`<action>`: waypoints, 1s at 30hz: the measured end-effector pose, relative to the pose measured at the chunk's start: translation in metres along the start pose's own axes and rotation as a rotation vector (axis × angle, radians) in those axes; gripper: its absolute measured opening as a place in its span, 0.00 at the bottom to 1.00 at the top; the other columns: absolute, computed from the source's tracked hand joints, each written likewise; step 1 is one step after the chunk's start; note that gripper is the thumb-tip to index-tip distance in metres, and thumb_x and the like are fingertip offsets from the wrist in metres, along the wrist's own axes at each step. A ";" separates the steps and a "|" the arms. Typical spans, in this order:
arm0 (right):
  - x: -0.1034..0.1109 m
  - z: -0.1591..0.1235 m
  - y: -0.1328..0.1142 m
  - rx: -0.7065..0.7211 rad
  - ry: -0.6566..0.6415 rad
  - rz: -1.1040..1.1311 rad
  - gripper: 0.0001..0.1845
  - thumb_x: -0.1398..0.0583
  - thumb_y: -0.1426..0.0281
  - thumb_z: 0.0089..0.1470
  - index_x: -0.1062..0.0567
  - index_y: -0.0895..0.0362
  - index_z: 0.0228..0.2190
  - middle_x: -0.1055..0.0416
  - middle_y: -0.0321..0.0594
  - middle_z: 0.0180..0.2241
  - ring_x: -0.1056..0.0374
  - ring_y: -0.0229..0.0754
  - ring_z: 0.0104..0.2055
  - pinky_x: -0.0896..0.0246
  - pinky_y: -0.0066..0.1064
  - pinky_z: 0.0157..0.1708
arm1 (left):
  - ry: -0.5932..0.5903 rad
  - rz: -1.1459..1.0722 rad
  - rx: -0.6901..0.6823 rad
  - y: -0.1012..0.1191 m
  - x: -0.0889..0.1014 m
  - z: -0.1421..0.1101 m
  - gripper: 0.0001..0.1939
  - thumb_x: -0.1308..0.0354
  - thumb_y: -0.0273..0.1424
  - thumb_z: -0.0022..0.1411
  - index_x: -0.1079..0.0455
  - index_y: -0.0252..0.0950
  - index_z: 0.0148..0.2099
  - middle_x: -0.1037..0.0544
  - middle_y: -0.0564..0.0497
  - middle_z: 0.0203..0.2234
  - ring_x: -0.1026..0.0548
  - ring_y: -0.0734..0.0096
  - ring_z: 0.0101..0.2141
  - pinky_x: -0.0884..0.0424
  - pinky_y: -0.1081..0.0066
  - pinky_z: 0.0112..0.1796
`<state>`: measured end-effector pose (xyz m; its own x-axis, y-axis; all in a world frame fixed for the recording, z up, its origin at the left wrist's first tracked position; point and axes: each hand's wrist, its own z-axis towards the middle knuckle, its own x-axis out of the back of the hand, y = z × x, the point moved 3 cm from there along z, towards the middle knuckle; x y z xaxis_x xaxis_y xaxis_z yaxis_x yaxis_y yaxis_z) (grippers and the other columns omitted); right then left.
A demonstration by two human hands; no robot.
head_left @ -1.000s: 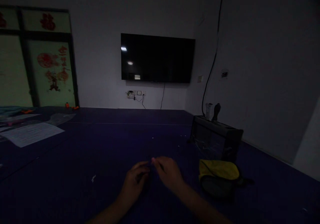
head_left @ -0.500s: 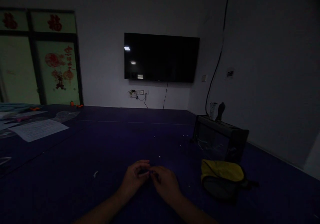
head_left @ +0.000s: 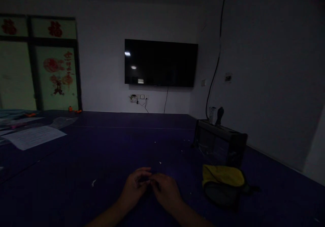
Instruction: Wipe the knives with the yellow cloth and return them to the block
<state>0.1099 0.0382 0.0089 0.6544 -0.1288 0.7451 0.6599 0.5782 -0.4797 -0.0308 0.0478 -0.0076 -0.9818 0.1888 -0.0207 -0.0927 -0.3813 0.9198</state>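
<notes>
My left hand [head_left: 133, 187] and right hand [head_left: 166, 189] meet low in the middle of the scene, at the near side, fingers curled and tips drawn together. It is too dark at the fingertips to tell whether I have something tiny pinched there or whether they only press on each other. The nearest thing I can make out is a small white scrap [head_left: 160, 162] on the dark blue bench [head_left: 114, 152], just far of my fingers; a longer pale strip [head_left: 93, 183] lies off to the left of my left hand. To the right, well apart from my right hand, sits a yellow-and-dark pouch [head_left: 223, 175], and just far of it stands a black-framed case [head_left: 217, 145] with a clear cylinder [head_left: 212, 114] and a dark, rounded object [head_left: 219, 115] upright on top. Over on the left a printed sheet [head_left: 35, 137] lies near some clear plastic [head_left: 63, 122], with small orange pieces [head_left: 70, 109] at the far left. On the far wall hangs a dark television [head_left: 161, 64] above a row of sockets [head_left: 141, 97], right of a door [head_left: 54, 81] bearing red decorations.
</notes>
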 end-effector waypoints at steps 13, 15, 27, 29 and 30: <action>0.002 -0.001 -0.002 -0.005 -0.005 -0.036 0.16 0.48 0.77 0.49 0.23 0.53 0.34 0.24 0.37 0.34 0.29 0.41 0.35 0.40 0.28 0.35 | 0.018 0.089 -0.009 0.000 0.002 0.001 0.14 0.35 0.38 0.44 0.26 0.37 0.34 0.29 0.40 0.46 0.29 0.57 0.46 0.28 0.62 0.39; 0.003 -0.001 -0.002 -0.012 0.001 -0.028 0.15 0.49 0.76 0.51 0.23 0.53 0.34 0.24 0.38 0.34 0.29 0.40 0.36 0.40 0.28 0.36 | 0.012 0.086 -0.034 0.000 0.002 0.001 0.13 0.36 0.37 0.46 0.26 0.37 0.35 0.29 0.41 0.46 0.30 0.58 0.47 0.29 0.61 0.42; 0.002 0.000 0.000 -0.027 -0.005 -0.035 0.17 0.49 0.77 0.50 0.22 0.52 0.34 0.24 0.37 0.37 0.29 0.40 0.38 0.40 0.28 0.38 | 0.004 0.087 0.023 0.002 0.002 0.001 0.14 0.34 0.36 0.43 0.26 0.36 0.34 0.31 0.40 0.48 0.30 0.56 0.46 0.27 0.64 0.35; 0.001 0.000 0.000 -0.025 -0.010 -0.035 0.17 0.49 0.77 0.50 0.22 0.52 0.34 0.24 0.37 0.37 0.29 0.40 0.39 0.40 0.28 0.39 | 0.004 0.096 0.023 0.002 0.002 0.001 0.14 0.35 0.36 0.43 0.26 0.36 0.34 0.31 0.39 0.48 0.29 0.56 0.45 0.27 0.64 0.35; 0.001 0.000 0.000 -0.026 -0.008 -0.033 0.17 0.49 0.77 0.51 0.23 0.52 0.35 0.24 0.37 0.37 0.29 0.40 0.39 0.40 0.28 0.39 | 0.005 0.093 0.019 0.002 0.002 0.001 0.14 0.35 0.36 0.44 0.26 0.36 0.34 0.31 0.39 0.48 0.29 0.57 0.45 0.27 0.63 0.36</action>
<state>0.1103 0.0384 0.0096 0.6295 -0.1413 0.7641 0.6906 0.5525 -0.4667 -0.0329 0.0484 -0.0049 -0.9868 0.1493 0.0633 0.0018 -0.3800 0.9250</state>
